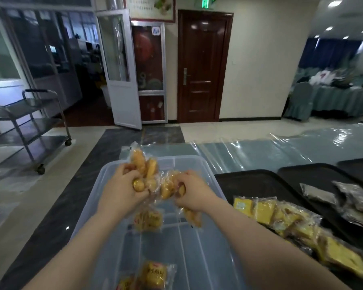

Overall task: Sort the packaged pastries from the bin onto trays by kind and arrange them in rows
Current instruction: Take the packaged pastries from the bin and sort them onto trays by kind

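Left hand (122, 190) and right hand (194, 193) each grip wrapped golden pastries (144, 166) above the clear bin (199, 258); yellow packets (281, 218) lie on a black tray (254, 183) right of the right hand

We reach both forearms forward, our left hand (122, 190) and right hand (192, 192) raised side by side, fingers curled tight.
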Demonstrator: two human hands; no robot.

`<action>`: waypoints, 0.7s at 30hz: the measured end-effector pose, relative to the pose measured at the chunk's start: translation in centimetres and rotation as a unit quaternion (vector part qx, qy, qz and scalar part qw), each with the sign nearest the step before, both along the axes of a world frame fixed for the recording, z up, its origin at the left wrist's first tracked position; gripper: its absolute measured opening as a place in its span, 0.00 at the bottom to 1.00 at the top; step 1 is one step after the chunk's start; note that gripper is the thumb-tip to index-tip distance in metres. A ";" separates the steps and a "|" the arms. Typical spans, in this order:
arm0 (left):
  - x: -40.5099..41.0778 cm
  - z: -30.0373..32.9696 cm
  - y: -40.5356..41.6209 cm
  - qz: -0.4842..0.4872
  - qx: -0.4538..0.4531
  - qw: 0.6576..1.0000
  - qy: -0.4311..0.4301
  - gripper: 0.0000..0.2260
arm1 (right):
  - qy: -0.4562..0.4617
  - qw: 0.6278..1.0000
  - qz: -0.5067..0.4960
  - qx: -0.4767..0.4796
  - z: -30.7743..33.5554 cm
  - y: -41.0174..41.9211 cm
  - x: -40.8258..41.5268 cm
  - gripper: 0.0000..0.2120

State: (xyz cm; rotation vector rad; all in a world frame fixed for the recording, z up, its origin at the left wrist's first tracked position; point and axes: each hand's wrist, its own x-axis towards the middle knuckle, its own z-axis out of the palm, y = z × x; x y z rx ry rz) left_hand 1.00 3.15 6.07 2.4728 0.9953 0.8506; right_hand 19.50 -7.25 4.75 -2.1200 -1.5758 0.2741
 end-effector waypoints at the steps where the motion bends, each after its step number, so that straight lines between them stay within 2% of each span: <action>1: -0.1 0.8 -0.2 0.000 0.013 1.000 -0.017 0.09 | 0.005 1.000 0.003 0.025 1.0 -0.8 0.2 0.14; 5: 0.5 3.4 -2.1 -0.006 0.019 0.998 -0.063 0.11 | 0.038 0.990 -0.004 0.136 3.8 -4.6 0.4 0.16; 9: 3.8 5.8 -5.4 -0.020 0.032 0.997 -0.071 0.12 | 0.046 0.977 -0.033 0.207 5.6 -8.9 2.5 0.13; 15: 11.9 7.8 -13.5 -0.083 0.056 0.992 -0.073 0.12 | 0.048 0.962 -0.086 0.255 6.6 -17.6 9.6 0.15; 21: 23.8 7.4 -24.6 -0.138 0.055 0.986 -0.079 0.10 | 0.037 0.958 -0.133 0.249 5.4 -30.3 20.0 0.17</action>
